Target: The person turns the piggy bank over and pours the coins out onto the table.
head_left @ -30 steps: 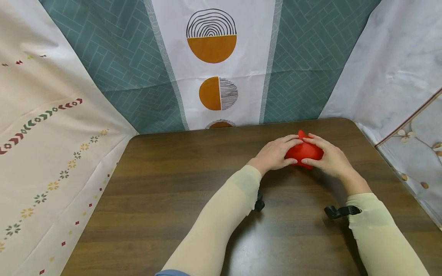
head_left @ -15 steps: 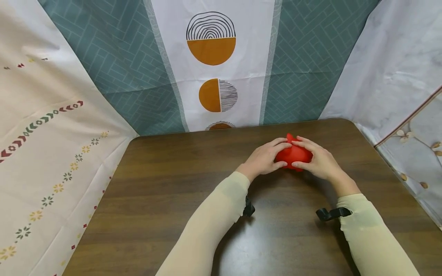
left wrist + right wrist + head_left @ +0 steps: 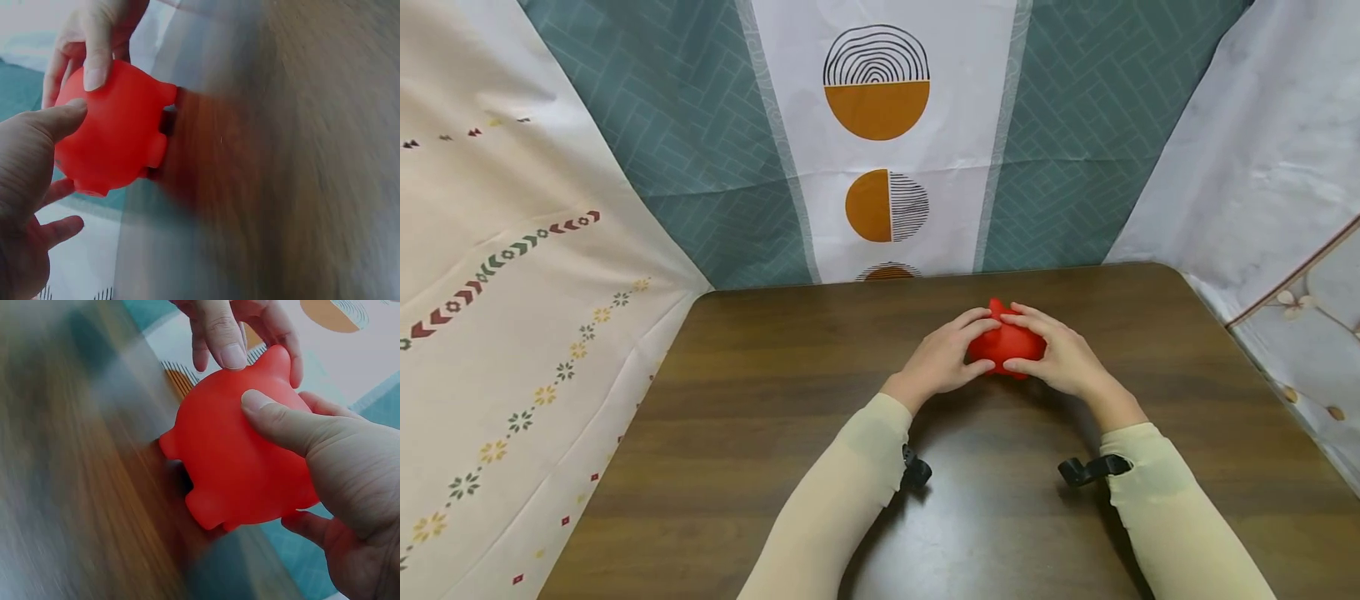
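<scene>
A red piggy bank (image 3: 1011,343) with stubby feet is between both hands near the table's far edge. My left hand (image 3: 943,357) grips its left side, fingers over the top and thumb toward me. On the other side my right hand (image 3: 1060,354) holds it the same way. In the left wrist view the piggy bank (image 3: 115,134) has its feet close to the tabletop. The right wrist view has the thumb pressed on the piggy bank (image 3: 231,450) and its feet at the wood; whether they touch I cannot tell.
The brown wooden table (image 3: 760,450) has rounded far corners. A teal and white patterned cloth (image 3: 700,167) hangs behind it. Pale cloths flank it, a cream one (image 3: 550,333) at left and a white one (image 3: 1262,183) at right. Black camera mounts (image 3: 1086,471) sit on the wrists.
Both hands have moved the piggy bank leftward along the far part of the table, with their hold on it unchanged. The head view has shifted slightly.
</scene>
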Demonstrator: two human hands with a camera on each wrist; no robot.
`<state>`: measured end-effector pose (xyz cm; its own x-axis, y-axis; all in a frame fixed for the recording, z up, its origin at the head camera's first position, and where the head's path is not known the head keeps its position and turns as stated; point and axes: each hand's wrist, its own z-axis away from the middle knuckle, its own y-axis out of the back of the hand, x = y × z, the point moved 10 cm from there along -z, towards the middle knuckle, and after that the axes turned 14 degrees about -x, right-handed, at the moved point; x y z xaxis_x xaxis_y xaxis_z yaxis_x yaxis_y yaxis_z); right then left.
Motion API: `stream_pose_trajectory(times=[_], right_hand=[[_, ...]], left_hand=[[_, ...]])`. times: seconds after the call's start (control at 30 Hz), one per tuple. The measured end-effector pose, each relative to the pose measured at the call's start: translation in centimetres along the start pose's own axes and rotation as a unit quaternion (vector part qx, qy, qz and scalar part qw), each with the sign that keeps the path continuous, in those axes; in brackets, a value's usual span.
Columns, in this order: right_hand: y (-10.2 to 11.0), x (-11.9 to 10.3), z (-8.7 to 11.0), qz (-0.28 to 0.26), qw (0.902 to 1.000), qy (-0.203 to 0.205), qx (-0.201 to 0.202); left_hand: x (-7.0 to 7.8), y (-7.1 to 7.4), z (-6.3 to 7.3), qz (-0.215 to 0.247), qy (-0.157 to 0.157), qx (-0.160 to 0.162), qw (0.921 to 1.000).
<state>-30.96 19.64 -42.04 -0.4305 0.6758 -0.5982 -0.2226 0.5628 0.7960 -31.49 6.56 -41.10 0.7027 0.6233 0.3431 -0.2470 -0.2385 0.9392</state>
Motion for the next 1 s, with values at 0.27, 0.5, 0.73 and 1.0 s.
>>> stream_pose_trajectory(times=[0.27, 0.5, 0.73, 1.0], right_hand=[[-1.4, -2.1, -1.8, -0.001, 0.9996, 0.025, -0.013], [-2.7, -3.6, -3.6, -0.004, 0.9986, 0.038, -0.036], [-4.7, -5.4, -4.7, -0.01, 0.9974, 0.049, -0.052], [-6.2, -7.3, -5.3, -0.025, 0.9957, 0.066, -0.06]], left_hand=[[-1.8, 0.5, 2.5, 0.024, 0.019, 0.003, 0.9995], [-3.3, 1.3, 4.4, 0.033, 0.024, 0.022, 0.9989], [-4.7, 1.8, 7.1, 0.039, 0.04, 0.044, 0.9975], [-6.0, 2.3, 9.5, 0.084, 0.059, 0.077, 0.9917]])
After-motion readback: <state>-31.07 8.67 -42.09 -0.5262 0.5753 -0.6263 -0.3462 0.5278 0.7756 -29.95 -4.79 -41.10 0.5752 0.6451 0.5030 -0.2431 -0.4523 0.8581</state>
